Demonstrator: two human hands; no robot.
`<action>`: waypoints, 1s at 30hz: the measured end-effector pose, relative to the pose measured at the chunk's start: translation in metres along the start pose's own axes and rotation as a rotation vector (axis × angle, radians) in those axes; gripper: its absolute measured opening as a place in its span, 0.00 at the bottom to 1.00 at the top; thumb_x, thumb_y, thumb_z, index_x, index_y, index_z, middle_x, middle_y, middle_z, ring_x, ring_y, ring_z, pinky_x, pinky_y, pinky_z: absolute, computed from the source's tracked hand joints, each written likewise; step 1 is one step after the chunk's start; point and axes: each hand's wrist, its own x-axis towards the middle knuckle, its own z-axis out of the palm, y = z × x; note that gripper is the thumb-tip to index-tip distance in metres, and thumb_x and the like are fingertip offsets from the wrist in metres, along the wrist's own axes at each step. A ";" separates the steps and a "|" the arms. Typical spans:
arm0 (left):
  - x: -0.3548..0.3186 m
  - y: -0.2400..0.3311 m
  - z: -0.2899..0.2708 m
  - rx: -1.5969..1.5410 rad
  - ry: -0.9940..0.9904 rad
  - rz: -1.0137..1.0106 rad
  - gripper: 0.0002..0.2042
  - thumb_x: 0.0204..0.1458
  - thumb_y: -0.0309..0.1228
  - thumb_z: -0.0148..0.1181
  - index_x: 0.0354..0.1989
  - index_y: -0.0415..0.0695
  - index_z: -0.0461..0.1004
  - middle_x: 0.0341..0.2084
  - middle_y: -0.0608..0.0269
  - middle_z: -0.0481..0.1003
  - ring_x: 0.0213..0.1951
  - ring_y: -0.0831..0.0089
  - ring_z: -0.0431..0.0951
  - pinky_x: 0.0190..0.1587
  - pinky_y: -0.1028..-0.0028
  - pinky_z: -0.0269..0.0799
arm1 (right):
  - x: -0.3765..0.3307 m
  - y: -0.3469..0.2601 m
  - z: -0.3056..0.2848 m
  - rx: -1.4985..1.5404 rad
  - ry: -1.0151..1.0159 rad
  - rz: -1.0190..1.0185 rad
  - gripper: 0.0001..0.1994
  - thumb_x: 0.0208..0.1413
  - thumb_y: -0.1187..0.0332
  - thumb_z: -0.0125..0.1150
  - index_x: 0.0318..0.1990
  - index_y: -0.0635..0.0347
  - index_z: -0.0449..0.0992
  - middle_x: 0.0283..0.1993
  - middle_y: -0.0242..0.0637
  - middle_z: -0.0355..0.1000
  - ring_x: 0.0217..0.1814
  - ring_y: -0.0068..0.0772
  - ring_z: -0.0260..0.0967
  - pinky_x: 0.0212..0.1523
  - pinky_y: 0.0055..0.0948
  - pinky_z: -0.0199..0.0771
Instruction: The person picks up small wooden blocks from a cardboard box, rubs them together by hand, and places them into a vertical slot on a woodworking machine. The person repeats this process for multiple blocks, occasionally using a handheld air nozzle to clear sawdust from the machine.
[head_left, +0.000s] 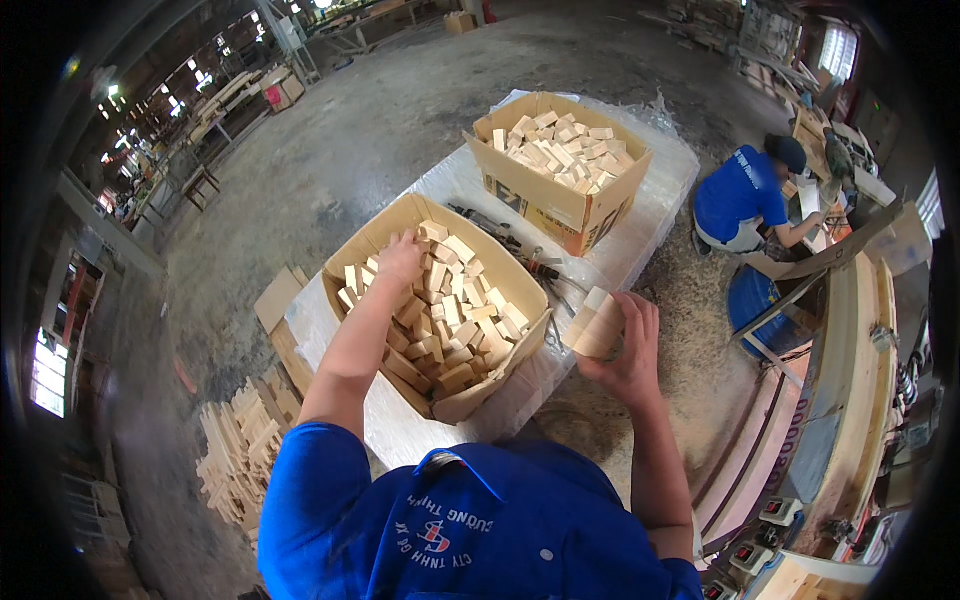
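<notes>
My left hand [402, 258] reaches into the near cardboard box [365, 232], its fingers bent down at the far left among small pale wooden blocks [455, 310]. The fingertips close on a block beside the box wall, though the fingers partly hide the contact. My right hand [632, 350] is raised to the right of this box, its thumb and fingers wrapped round a few wooden blocks [596, 322] held side by side. Loose blocks lie jumbled all through the box.
A second cardboard box [545, 198] full of blocks stands farther back on the plastic-wrapped table [440, 190]. A power tool [490, 230] lies between the boxes. Wood strips [245, 440] are piled at left. A co-worker [745, 195] crouches at right near a blue drum [755, 300].
</notes>
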 end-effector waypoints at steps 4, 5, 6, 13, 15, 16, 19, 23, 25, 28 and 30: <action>-0.001 -0.004 -0.010 -0.448 0.248 -0.066 0.18 0.44 0.30 0.61 0.46 0.46 0.69 0.39 0.57 0.71 0.48 0.61 0.69 0.48 0.63 0.72 | -0.007 -0.005 -0.007 0.022 -0.014 0.021 0.41 0.21 0.70 0.69 0.53 0.61 0.61 0.49 0.44 0.61 0.50 0.49 0.58 0.51 0.43 0.59; 0.000 0.003 -0.015 -0.949 0.165 -0.110 0.17 0.46 0.30 0.60 0.46 0.44 0.68 0.39 0.57 0.71 0.47 0.62 0.70 0.48 0.64 0.73 | -0.009 -0.004 -0.011 0.010 -0.028 0.036 0.41 0.21 0.69 0.69 0.53 0.61 0.61 0.49 0.44 0.61 0.50 0.49 0.58 0.51 0.43 0.59; -0.002 0.012 -0.019 -1.446 0.062 -0.152 0.17 0.47 0.31 0.60 0.46 0.42 0.68 0.40 0.56 0.72 0.47 0.63 0.72 0.47 0.65 0.73 | -0.011 -0.003 -0.015 0.001 -0.043 0.051 0.41 0.22 0.69 0.69 0.53 0.61 0.61 0.49 0.44 0.61 0.50 0.49 0.58 0.52 0.43 0.59; -0.018 0.086 -0.068 -2.450 -0.422 0.323 0.18 0.51 0.29 0.52 0.51 0.38 0.63 0.50 0.47 0.68 0.53 0.53 0.69 0.51 0.62 0.73 | -0.010 -0.004 -0.020 0.069 -0.016 0.040 0.40 0.23 0.67 0.70 0.53 0.62 0.60 0.49 0.46 0.61 0.50 0.49 0.58 0.51 0.43 0.59; -0.021 0.114 -0.084 -2.425 -0.532 0.433 0.22 0.49 0.27 0.52 0.55 0.37 0.61 0.54 0.44 0.64 0.56 0.51 0.65 0.57 0.59 0.66 | -0.009 -0.005 -0.026 0.111 -0.032 0.080 0.40 0.25 0.66 0.71 0.53 0.64 0.60 0.49 0.47 0.61 0.51 0.49 0.58 0.52 0.41 0.60; -0.023 0.123 -0.088 -2.410 -0.564 0.485 0.23 0.49 0.26 0.52 0.55 0.37 0.61 0.55 0.44 0.63 0.57 0.51 0.63 0.58 0.58 0.64 | -0.009 -0.005 -0.028 0.145 -0.040 0.102 0.40 0.25 0.66 0.71 0.53 0.65 0.60 0.50 0.48 0.60 0.52 0.48 0.58 0.53 0.40 0.60; -0.025 0.148 -0.098 -2.406 -0.680 0.614 0.25 0.48 0.25 0.51 0.57 0.37 0.59 0.57 0.42 0.60 0.60 0.50 0.60 0.60 0.56 0.60 | -0.012 0.002 -0.034 0.404 -0.051 0.231 0.40 0.27 0.65 0.71 0.53 0.65 0.61 0.50 0.42 0.62 0.54 0.39 0.59 0.53 0.35 0.61; -0.027 0.170 -0.100 -2.489 -0.833 0.653 0.24 0.48 0.25 0.50 0.56 0.38 0.61 0.57 0.40 0.59 0.61 0.47 0.57 0.60 0.56 0.60 | -0.013 0.006 -0.045 0.988 -0.143 0.494 0.41 0.27 0.64 0.69 0.55 0.64 0.61 0.51 0.36 0.63 0.53 0.32 0.61 0.53 0.32 0.62; -0.027 0.177 -0.098 -2.477 -0.836 0.621 0.22 0.49 0.25 0.50 0.56 0.39 0.61 0.57 0.40 0.59 0.61 0.47 0.57 0.60 0.56 0.60 | -0.013 0.005 -0.049 1.204 -0.184 0.604 0.41 0.29 0.63 0.68 0.57 0.64 0.61 0.51 0.35 0.64 0.53 0.30 0.62 0.54 0.32 0.61; -0.030 0.185 -0.086 -2.248 -0.712 0.538 0.18 0.51 0.25 0.54 0.52 0.40 0.64 0.51 0.45 0.67 0.53 0.54 0.68 0.54 0.63 0.69 | -0.017 0.012 -0.050 1.458 -0.189 0.703 0.40 0.33 0.60 0.68 0.57 0.64 0.60 0.52 0.36 0.65 0.54 0.31 0.62 0.55 0.33 0.61; -0.031 0.193 -0.082 -2.079 -0.709 0.463 0.15 0.50 0.24 0.58 0.47 0.41 0.66 0.41 0.56 0.75 0.43 0.69 0.76 0.45 0.72 0.74 | -0.026 0.027 -0.036 1.603 -0.108 0.722 0.40 0.34 0.57 0.68 0.57 0.64 0.60 0.52 0.37 0.66 0.54 0.32 0.63 0.55 0.32 0.62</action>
